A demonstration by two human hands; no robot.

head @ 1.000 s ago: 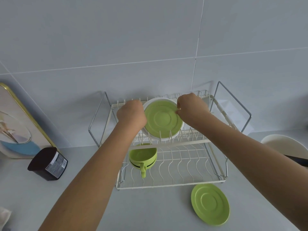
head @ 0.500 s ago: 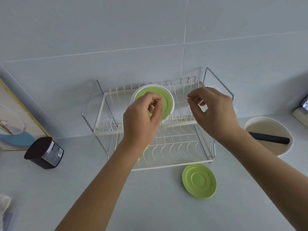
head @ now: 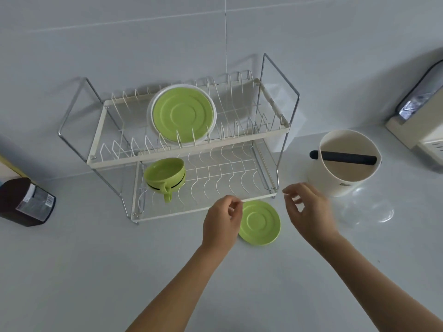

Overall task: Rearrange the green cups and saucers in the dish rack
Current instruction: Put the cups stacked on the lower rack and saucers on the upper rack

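Observation:
A two-tier white wire dish rack stands against the tiled wall. On its upper tier a green saucer leans upright against a white plate. Two stacked green cups sit on the lower tier at the left. A second green saucer lies flat on the counter just in front of the rack. My left hand hovers at that saucer's left edge, fingers loosely curled and empty. My right hand hovers to its right, fingers apart, holding nothing.
A white round container with a black bar across its mouth stands right of the rack. A dark jar lies at the left. An appliance sits at the far right edge.
Both hands let go of the saucer on the upper tier and came down towards me to the counter, either side of the flat saucer. The camera view pulled back.

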